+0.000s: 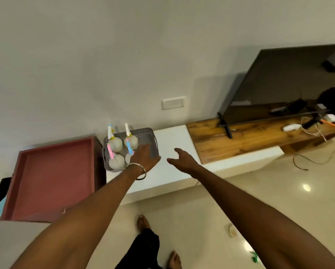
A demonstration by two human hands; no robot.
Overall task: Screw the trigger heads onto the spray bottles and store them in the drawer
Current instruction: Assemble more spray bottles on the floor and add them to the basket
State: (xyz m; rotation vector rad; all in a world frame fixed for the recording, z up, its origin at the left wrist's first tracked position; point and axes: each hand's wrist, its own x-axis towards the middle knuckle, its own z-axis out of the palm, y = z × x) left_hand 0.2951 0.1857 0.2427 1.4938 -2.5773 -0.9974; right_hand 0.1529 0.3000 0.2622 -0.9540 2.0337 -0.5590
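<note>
No text, label, brand, number or sign can be read in the head view
</note>
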